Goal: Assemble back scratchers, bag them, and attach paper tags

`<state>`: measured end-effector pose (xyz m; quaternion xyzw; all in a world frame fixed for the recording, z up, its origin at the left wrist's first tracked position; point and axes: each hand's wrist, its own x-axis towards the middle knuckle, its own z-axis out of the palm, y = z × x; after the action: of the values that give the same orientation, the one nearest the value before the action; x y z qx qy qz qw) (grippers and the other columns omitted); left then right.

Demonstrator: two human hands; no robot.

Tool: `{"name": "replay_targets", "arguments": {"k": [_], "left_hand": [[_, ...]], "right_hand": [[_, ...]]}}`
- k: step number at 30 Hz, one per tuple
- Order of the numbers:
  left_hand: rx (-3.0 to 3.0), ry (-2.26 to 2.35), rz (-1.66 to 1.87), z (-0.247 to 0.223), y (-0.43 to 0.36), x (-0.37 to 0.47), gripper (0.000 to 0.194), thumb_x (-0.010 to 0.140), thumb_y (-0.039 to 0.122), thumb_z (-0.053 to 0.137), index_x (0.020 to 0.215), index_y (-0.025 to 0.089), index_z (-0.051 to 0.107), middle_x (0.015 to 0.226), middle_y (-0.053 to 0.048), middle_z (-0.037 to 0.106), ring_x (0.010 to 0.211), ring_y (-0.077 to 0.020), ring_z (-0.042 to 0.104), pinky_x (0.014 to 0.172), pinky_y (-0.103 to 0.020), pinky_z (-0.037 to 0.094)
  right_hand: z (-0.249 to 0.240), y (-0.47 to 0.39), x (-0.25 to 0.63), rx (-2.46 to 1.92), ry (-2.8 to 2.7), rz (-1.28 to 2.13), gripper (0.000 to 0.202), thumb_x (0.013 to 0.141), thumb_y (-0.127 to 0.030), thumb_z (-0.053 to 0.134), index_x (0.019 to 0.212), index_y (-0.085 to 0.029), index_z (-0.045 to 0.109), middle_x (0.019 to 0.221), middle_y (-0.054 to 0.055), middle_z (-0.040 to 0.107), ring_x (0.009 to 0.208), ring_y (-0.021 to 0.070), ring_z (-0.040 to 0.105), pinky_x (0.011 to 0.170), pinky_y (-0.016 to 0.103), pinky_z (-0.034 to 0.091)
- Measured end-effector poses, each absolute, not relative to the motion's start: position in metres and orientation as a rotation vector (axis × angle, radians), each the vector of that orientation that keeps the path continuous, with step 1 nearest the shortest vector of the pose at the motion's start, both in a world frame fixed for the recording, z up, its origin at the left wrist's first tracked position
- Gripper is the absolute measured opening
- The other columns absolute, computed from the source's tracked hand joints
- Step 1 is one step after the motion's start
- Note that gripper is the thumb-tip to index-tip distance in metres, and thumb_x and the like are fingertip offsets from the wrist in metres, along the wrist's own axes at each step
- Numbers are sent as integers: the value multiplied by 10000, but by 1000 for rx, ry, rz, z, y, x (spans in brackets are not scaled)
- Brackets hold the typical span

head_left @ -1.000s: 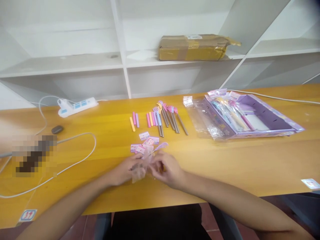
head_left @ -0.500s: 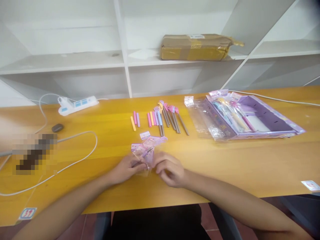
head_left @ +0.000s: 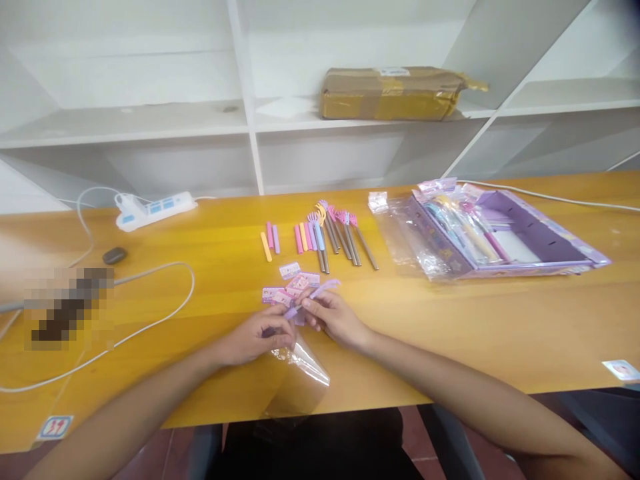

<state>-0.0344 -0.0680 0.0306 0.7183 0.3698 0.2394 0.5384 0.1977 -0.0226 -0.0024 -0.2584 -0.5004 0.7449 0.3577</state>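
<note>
My left hand [head_left: 260,337] is closed on a clear plastic bag [head_left: 310,363], which hangs down over the table's front edge. My right hand [head_left: 340,319] pinches a purple back scratcher [head_left: 326,287], its clawed end pointing up and right. The scratcher's handle end reaches my left fingertips; whether it enters the bag I cannot tell. Just beyond my hands lie several pink and purple printed cards [head_left: 289,271]. Farther back are more back scratchers [head_left: 350,240] with metal rods, and loose coloured handle tubes [head_left: 270,237].
A purple display box [head_left: 545,233] with bagged scratchers stands at right, clear bags [head_left: 400,230] beside it. A power strip [head_left: 157,210], a small black object [head_left: 115,255] and a white cable [head_left: 193,287] lie left. A taped carton [head_left: 393,97] sits on the shelf.
The bag now hangs spread below my left hand. My right hand has closed on the purple scratcher, whose clawed end now shows plainly beyond my fingers.
</note>
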Motion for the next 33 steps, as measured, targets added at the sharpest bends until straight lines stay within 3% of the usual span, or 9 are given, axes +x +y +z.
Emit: {"name": "replay_targets", "arguments": {"k": [6,9,13,17,20,23,26,29,33], "left_hand": [[1595,834,781,29,-70,-32,441,938,633,737,825,213,808,1342,-112,477,1290,-303,504,1181,-483,408],[1580,864,850,27,-70,-32,449,917,614,771,755,195,794,1278,-109,457,1176,-273,510,1156,-488,426],[1563,778,921,22,-69,-32,419,949,561,761,756,191,797,1145,-82,468,1152,-258,513,1140,-469,412],[1577,725,904,20,-68,-33,357,941,511,794,765,200,809,1079,-61,471,1116,-239,530,1107,-444,434],[1506,742,874,17,-70,-34,222,933,449,823,998,237,831,1118,-74,535,1117,-244,566,1079,-436,466],[1285,721,782,9,-72,-36,751,863,414,899,1534,347,567,1221,-105,619,1083,-255,634,964,-408,534],[1154,589,710,1,-71,-39,1178,675,572,993,1657,386,371,1237,-113,645,930,-227,667,809,-351,550],[1037,466,827,2,-68,-39,1286,561,855,884,1642,332,422,1319,-145,645,903,-243,660,761,-355,530],[834,500,1012,16,-63,-39,1221,662,1066,528,1460,150,648,1107,-143,725,817,-257,622,719,-369,486]], "right_hand": [[8,-4,208,-650,-971,1651,455,936,-581,778,842,-182,579,874,21,565,875,147,599,783,270,550],[17,-3,215,-547,-897,1748,497,967,-573,740,802,-185,477,860,6,516,713,102,543,552,201,452],[23,-17,217,-571,-1088,2157,419,993,-587,711,1032,-186,597,734,-64,429,483,20,187,407,160,137],[27,-32,214,-621,-1280,2371,613,874,-501,874,1338,-223,586,889,-42,569,479,-5,257,393,165,171],[25,-32,211,-676,-1306,2318,528,834,-459,909,1184,-195,617,912,-31,616,454,-14,278,371,177,170],[23,-27,210,-740,-1189,2186,475,833,-496,898,975,-185,568,679,-95,472,449,0,212,382,168,133],[23,-21,211,-814,-1027,2043,524,794,-503,924,928,-192,524,627,-122,371,467,5,164,393,156,126],[24,-18,211,-853,-955,1974,567,754,-500,950,907,-191,500,646,-118,404,470,-2,149,394,155,117],[23,-20,210,-862,-955,1948,593,737,-510,954,864,-194,468,644,-117,402,462,-4,158,391,156,130]]}}
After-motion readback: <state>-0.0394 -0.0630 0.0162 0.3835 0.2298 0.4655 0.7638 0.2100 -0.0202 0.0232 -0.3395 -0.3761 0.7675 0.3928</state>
